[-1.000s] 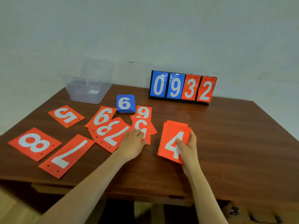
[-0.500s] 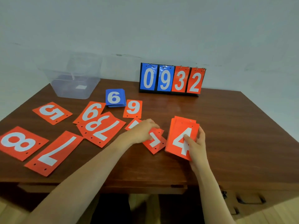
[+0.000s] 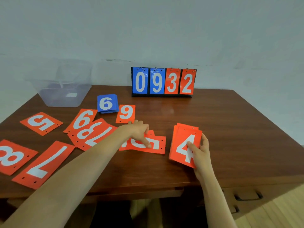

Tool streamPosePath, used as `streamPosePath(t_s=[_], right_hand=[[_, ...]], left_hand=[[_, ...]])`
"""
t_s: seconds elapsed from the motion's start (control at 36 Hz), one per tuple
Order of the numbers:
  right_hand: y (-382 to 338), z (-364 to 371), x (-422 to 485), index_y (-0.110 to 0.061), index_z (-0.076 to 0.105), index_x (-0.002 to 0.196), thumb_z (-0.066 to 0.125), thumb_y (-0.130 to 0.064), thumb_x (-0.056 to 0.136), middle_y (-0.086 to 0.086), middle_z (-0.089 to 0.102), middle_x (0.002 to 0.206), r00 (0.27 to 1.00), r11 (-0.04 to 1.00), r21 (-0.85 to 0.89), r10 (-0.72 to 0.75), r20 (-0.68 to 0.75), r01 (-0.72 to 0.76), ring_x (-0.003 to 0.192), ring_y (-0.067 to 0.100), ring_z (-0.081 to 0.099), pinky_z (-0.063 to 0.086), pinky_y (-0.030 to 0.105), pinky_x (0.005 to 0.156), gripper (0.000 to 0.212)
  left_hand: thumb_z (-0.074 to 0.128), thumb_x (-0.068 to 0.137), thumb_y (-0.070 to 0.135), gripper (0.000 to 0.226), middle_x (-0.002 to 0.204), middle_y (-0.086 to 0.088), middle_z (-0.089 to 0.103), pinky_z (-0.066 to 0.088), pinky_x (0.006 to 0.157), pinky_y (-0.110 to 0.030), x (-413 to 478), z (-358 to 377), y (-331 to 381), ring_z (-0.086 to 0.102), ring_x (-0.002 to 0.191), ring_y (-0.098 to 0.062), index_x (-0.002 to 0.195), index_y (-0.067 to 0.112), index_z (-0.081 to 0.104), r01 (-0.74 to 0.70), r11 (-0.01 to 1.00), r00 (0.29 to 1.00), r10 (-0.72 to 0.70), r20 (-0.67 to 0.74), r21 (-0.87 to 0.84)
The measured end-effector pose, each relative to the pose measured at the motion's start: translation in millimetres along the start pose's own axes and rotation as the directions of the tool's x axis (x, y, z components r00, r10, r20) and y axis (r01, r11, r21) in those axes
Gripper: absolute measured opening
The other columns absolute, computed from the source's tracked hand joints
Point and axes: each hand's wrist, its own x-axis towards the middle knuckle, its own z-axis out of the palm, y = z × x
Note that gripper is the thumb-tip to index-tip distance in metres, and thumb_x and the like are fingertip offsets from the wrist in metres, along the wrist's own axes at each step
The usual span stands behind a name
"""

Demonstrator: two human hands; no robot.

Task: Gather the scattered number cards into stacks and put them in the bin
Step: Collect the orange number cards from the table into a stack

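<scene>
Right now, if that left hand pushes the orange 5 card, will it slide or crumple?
Probably slide: the orange 5 card lies flat on the smooth table beneath the left hand. Likely stiff: the 4-topped stack held by the right hand shows no droop. Thin, so lifting may need an edge.

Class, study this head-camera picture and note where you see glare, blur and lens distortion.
Head view: even, soft light throughout. There is a dull sheen on the table right of the red 9 card. The clear bin looks soft and smeared. The red 8 card at the left edge looks stretched, probably by wide-angle distortion. The scoreboard digits read sharp.
</scene>
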Motion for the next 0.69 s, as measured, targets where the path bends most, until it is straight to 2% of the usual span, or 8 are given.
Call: streamPosePath(t_s=[0.14,0.22,0.31,0.39,0.47,0.53,0.61,0.69], right_hand=[[4,-3,-3,-0.032,0.029,0.139,0.059,-0.024,0.092,-0.005,0.05,0.124,1.0,1.0,-0.006,0.007,-0.006,-0.007,0.104,0.018,0.058,0.055,0.035,0.079,0.057],[4,-3,-4,-0.032,0.028,0.14,0.059,-0.024,0.092,-0.004,0.05,0.126,1.0,1.0,-0.006,0.012,-0.003,-0.012,0.106,0.02,0.058,0.055,0.039,0.084,0.057],[4,-3,-6,-0.031,0.028,0.14,0.059,-0.023,0.093,-0.005,0.05,0.123,1.0,1.0,-0.002,0.011,0.008,-0.011,0.102,0.017,0.058,0.055,0.034,0.078,0.057],[3,-3,-7,-0.031,0.029,0.139,0.059,-0.022,0.092,-0.005,0.051,0.122,1.0,1.0,0.004,0.003,0.013,-0.003,0.1,0.016,0.059,0.055,0.031,0.075,0.056],[2,-2,-7,-0.031,0.029,0.139,0.058,-0.022,0.093,-0.004,0.051,0.122,1.0,1.0,0.019,0.007,0.017,-0.007,0.099,0.016,0.059,0.055,0.031,0.073,0.056],[2,0,-8,-0.031,0.028,0.14,0.057,-0.022,0.093,-0.004,0.051,0.122,1.0,1.0,0.02,0.006,0.022,-0.007,0.098,0.016,0.06,0.055,0.029,0.071,0.056],[3,4,-8,-0.031,0.027,0.141,0.056,-0.025,0.094,-0.003,0.051,0.126,0.999,1.0,0.01,0.005,0.034,-0.006,0.101,0.016,0.06,0.055,0.029,0.072,0.055],[2,11,-9,-0.032,0.027,0.14,0.052,-0.029,0.096,-0.003,0.053,0.127,0.999,1.0,0.016,0.005,0.048,-0.006,0.101,0.015,0.061,0.055,0.029,0.072,0.051]], left_hand=[[0.063,0.07,0.068,0.084,0.133,-0.01,0.038,0.029,0.103,-0.044,1,2,1,0.035,0.124,-0.029,0.128,0.011,0.042,0.053,0.998,0.998,-0.053,-0.018,0.019],[0.065,0.07,0.065,0.091,0.136,-0.011,0.041,0.029,0.102,-0.043,1,8,5,0.038,0.126,-0.029,0.135,0.009,0.034,0.081,0.996,0.993,-0.083,-0.089,-0.027],[0.067,0.08,0.048,0.064,0.12,-0.008,0.056,0.037,0.099,-0.043,-5,6,8,0.053,0.111,-0.026,0.125,0.011,0.04,0.058,0.987,0.984,-0.082,-0.156,-0.151],[0.064,0.087,0.029,0.031,0.105,-0.007,0.062,0.053,0.082,-0.038,-9,5,4,0.061,0.091,-0.02,0.109,0.016,0.045,0.011,0.935,0.962,-0.107,-0.251,-0.356],[0.055,0.093,0.018,0.025,0.111,-0.004,0.06,0.051,0.082,-0.03,-16,1,3,0.059,0.099,-0.016,0.117,0.016,0.048,-0.094,0.839,0.896,-0.164,-0.412,-0.537],[0.053,0.094,0.017,0.027,0.112,-0.001,0.056,0.045,0.081,-0.024,-26,-6,9,0.055,0.103,-0.013,0.121,0.014,0.049,-0.205,0.707,0.847,-0.218,-0.484,-0.677],[0.056,0.093,0.022,0.027,0.111,0.005,0.057,0.048,0.08,-0.024,-40,-8,21,0.056,0.104,-0.012,0.119,0.019,0.051,-0.275,0.486,0.86,-0.262,-0.438,-0.829],[0.06,0.09,0.023,0.024,0.108,0.005,0.06,0.053,0.077,-0.026,-48,0,36,0.06,0.1,-0.011,0.112,0.023,0.053,-0.266,0.429,0.89,-0.235,-0.391,-0.863]])
